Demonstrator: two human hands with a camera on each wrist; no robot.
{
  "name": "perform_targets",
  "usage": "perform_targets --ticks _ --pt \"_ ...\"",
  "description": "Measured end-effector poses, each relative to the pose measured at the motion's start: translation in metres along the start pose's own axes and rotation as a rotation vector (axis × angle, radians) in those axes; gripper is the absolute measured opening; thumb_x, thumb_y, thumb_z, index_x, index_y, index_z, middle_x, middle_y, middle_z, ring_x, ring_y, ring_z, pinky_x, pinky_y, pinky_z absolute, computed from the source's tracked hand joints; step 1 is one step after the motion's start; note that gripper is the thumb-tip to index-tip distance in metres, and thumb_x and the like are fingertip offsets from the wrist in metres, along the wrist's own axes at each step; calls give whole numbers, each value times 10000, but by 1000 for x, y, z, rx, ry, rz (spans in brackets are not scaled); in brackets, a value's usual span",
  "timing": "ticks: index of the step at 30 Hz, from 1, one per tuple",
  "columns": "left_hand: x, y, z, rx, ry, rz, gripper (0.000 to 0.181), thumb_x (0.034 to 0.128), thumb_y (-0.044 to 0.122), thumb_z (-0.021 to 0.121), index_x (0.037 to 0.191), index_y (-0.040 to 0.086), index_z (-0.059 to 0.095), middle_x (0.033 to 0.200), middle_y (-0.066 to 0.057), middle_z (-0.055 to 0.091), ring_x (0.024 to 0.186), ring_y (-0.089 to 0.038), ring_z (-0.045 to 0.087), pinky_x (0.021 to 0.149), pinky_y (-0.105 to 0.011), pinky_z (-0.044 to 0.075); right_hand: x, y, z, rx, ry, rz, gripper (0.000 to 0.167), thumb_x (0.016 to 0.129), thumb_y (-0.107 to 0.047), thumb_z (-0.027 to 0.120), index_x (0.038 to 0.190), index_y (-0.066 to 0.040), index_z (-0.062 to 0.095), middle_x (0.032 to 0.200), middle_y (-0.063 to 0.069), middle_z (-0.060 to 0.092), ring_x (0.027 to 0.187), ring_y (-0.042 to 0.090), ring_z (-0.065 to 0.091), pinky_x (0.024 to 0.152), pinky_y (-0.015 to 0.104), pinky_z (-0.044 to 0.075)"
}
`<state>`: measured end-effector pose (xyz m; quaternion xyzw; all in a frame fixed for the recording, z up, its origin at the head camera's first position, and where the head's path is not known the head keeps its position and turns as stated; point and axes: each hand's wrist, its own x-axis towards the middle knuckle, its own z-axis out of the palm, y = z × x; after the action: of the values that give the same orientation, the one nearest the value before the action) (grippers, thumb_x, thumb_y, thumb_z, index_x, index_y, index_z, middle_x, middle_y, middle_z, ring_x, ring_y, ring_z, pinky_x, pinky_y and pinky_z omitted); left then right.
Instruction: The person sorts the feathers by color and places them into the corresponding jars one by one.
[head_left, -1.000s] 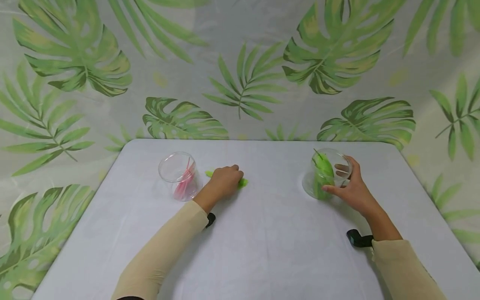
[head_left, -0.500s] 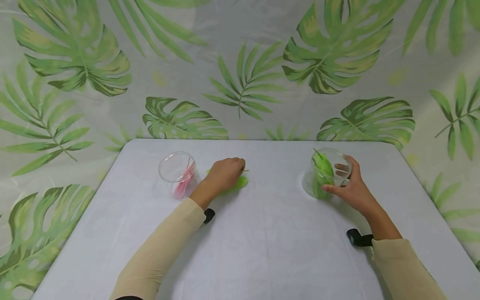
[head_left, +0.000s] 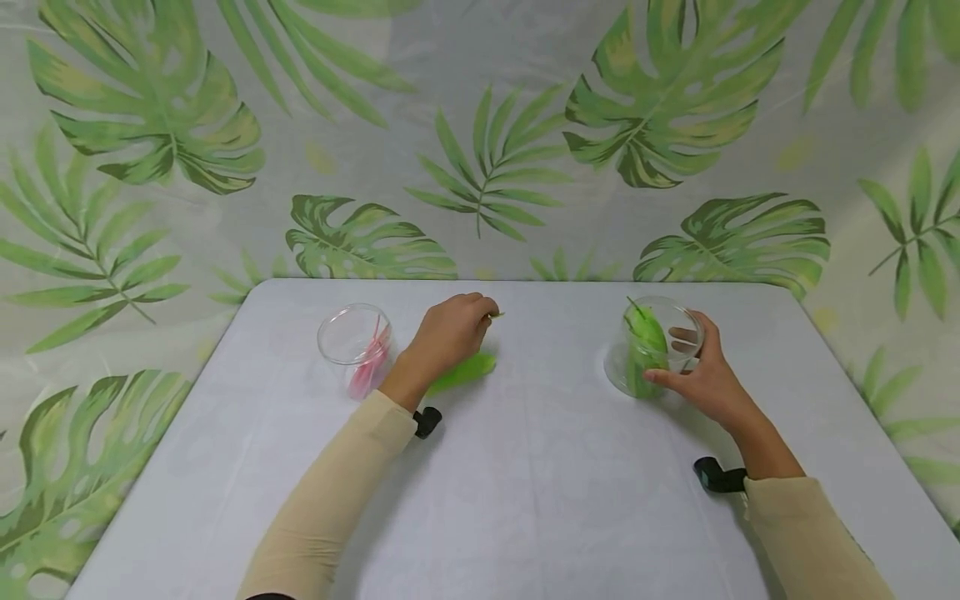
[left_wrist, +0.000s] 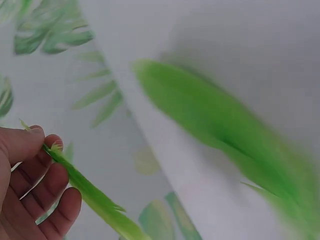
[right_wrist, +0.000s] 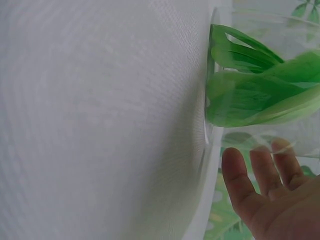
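In the head view my left hand (head_left: 450, 337) is lifted over the left middle of the table. The left wrist view shows its thumb and fingertips pinching a slim green feather (left_wrist: 92, 192) by the quill, vane hanging away from the fingers. Below it, a broader green feather (left_wrist: 215, 117) lies on the white cloth. My right hand (head_left: 708, 379) grips the side of a clear round jar (head_left: 617, 367) on the table's right. Several green feathers (right_wrist: 265, 95) stand bunched inside, one quill poking above the rim.
A second clear jar (head_left: 335, 360) stands at the left, with thin pink sticks or quills (head_left: 369, 367) leaning inside. White cloth covers the table (head_left: 525, 467). Behind its far edge hangs a leaf-print curtain (head_left: 510, 150).
My left hand has risen from the table and moved slightly farther away, lifting one green feather. The other feather underneath is now more exposed. The right hand and its jar have stayed put.
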<state>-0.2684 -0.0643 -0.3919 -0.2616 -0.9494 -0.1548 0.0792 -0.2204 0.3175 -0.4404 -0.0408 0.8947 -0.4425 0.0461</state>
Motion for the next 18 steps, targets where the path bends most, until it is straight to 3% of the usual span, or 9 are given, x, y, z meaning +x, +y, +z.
perform_targets --ticks 4,11,15,18 --pt "2 8 -14 -66 72 -29 181 976 110 594 1111 140 710 1051 -1 725 901 -173 680 719 -331 569 0 0 -1 -4 2 -1 1163 856 -287 786 1560 -175 -134 1548 311 286 1383 495 332 848 220 395" --pt "5 26 -28 -227 182 -55 153 970 130 610 1092 105 699 1040 -31 732 828 -166 694 716 -312 566 -1 -3 -2 3 4 3 1161 858 -296 784 1560 -180 -133 1554 297 285 1384 481 331 882 294 422" --pt "7 32 -28 -302 183 -59 155 971 126 605 1088 82 696 1038 -48 726 822 -180 683 724 -308 558 -2 -3 -1 9 2 1 1160 854 -290 787 1562 -175 -124 1549 304 289 1378 487 336 834 190 396" --pt "9 35 -26 -340 188 -57 150 971 120 600 1081 77 692 1048 -51 721 828 -182 678 735 -311 557 -1 -2 0 12 1 -1 1158 854 -293 787 1562 -168 -121 1549 308 287 1381 491 334 829 184 387"
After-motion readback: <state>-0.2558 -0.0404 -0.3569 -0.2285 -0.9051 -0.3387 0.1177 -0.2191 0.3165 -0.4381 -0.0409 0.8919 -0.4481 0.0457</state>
